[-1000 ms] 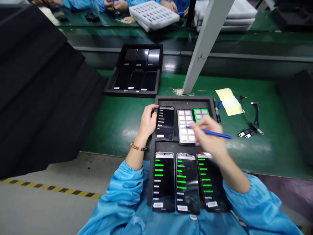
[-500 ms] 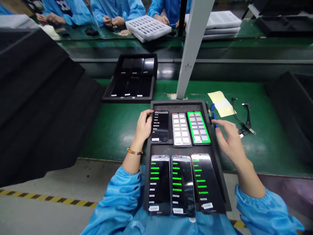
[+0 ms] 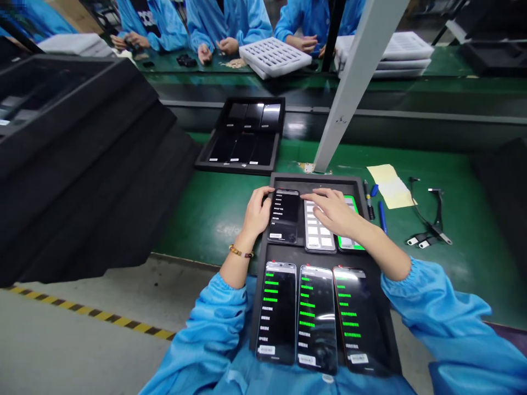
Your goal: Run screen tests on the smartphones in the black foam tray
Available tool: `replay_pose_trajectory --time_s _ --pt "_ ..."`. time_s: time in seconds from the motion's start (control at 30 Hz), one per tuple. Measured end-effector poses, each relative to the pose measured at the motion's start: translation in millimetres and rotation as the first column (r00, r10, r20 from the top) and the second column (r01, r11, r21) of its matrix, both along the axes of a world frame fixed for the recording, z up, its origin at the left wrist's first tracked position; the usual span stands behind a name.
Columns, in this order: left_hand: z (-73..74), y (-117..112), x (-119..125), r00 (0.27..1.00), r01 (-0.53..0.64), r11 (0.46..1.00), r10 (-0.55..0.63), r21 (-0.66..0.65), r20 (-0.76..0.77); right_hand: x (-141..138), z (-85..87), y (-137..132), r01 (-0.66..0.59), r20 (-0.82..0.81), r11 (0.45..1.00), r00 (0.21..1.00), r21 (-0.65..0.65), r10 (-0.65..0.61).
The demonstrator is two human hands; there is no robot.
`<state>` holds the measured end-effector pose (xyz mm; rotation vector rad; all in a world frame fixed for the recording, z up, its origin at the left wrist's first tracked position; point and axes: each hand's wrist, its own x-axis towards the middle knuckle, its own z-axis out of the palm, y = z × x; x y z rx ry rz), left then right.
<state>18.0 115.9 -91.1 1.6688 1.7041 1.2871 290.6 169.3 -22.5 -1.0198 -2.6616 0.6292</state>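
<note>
A black foam tray point(image 3: 259, 296) lies in front of me with several phones in two rows. My left hand point(image 3: 257, 211) grips the left edge of the back-left phone point(image 3: 284, 215), whose dark screen shows white text. My right hand point(image 3: 335, 211) is open, fingers stretched over the middle phone point(image 3: 318, 233) with its white grid screen, and it partly covers the green-framed phone point(image 3: 351, 241). The front row point(image 3: 315, 315) shows green text on dark screens. A blue pen point(image 3: 382, 216) lies on the table right of the tray.
A second black tray of dark phones point(image 3: 242, 137) sits further back. Stacked black foam trays point(image 3: 82, 159) rise at the left. A white post point(image 3: 352, 82) stands behind the tray. Yellow notes point(image 3: 389, 178) and cables point(image 3: 428, 219) lie right. People in blue coats work at the far bench.
My right hand put the blue pen down on the table at the right, then came back empty over the middle phone. My left hand stayed on the back-left phone.
</note>
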Motion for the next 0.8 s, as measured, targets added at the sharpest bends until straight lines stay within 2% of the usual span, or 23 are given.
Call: replay_pose_trajectory --time_s 0.23,0.43,0.6,0.8 --pt "0.9 0.7 -0.2 1.000 0.005 1.000 -0.005 -0.005 0.009 19.5 20.0 -59.1 -0.053 -0.015 0.998 0.999 -0.022 0.053" --pt "1.9 0.8 -0.1 1.000 0.011 1.000 -0.011 0.003 0.002 37.0 17.7 -104.6 -0.125 -0.033 0.992 0.992 0.026 0.126" --pt "1.7 1.6 -0.2 1.000 0.009 1.000 -0.009 0.006 -0.007 42.4 15.0 -118.2 -0.160 -0.062 0.985 0.985 0.059 0.164" --pt "3.0 1.2 0.5 1.000 0.003 1.000 -0.003 -0.006 -0.012 62.7 12.3 -123.8 -0.068 -0.061 0.995 0.995 0.078 0.073"
